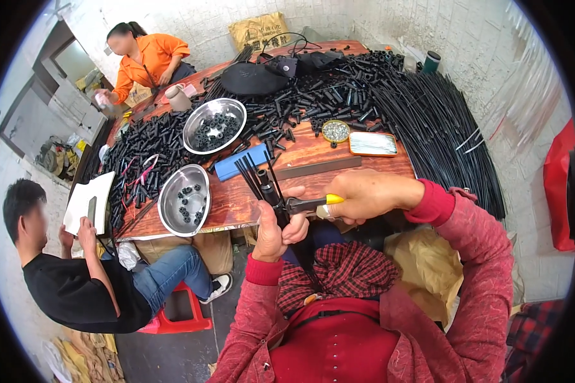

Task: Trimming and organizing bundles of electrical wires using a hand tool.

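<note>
My left hand is closed around a bundle of thin black rods and a thicker black tube, held upright in front of my chest. My right hand grips yellow-handled pliers. Their dark metal head meets the black tube just above my left fingers. Exactly how the jaws sit on the tube is too small to tell. Just beyond my hands, a blue block and a long dark bar lie on the reddish wooden table.
Two metal bowls hold small black rings. Black tubes are heaped across the table, with long black rods at the right. A round tin and a tray stand nearby. Two people sit at the left and far left.
</note>
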`<action>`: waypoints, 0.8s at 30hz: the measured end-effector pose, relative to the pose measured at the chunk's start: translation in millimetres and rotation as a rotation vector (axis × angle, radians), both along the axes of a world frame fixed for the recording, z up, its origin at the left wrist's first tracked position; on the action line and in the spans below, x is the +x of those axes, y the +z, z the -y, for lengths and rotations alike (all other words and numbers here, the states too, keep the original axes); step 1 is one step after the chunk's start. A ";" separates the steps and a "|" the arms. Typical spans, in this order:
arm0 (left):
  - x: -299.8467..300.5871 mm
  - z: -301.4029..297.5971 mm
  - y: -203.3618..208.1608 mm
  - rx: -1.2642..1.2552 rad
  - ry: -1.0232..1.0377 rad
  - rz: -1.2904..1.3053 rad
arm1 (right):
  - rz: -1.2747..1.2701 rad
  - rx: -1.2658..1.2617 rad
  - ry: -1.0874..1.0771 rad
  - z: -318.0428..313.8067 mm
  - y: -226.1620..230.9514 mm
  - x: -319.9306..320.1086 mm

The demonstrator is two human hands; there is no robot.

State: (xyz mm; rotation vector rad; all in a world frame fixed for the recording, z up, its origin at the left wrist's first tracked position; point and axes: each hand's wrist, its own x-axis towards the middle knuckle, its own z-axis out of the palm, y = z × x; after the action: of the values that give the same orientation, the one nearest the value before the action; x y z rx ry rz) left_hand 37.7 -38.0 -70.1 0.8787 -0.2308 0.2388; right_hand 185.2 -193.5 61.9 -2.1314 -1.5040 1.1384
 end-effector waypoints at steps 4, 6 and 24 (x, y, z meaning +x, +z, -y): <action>-0.9 -2.9 1.2 -0.077 -0.031 -0.077 | -0.184 0.021 -0.043 3.4 -2.7 -0.5; -1.7 -2.6 1.6 -0.061 -0.020 -0.082 | -0.158 -0.022 -0.033 5.2 1.2 -1.7; -5.4 15.9 10.2 0.139 0.096 -0.103 | -0.325 -0.284 -0.128 11.2 26.1 -3.9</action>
State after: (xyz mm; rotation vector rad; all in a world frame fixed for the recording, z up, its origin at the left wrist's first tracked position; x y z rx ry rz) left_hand 32.3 -53.9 -59.8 1.0380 -0.1104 0.2683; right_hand 181.3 -204.7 88.1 -2.0479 -1.1021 1.6365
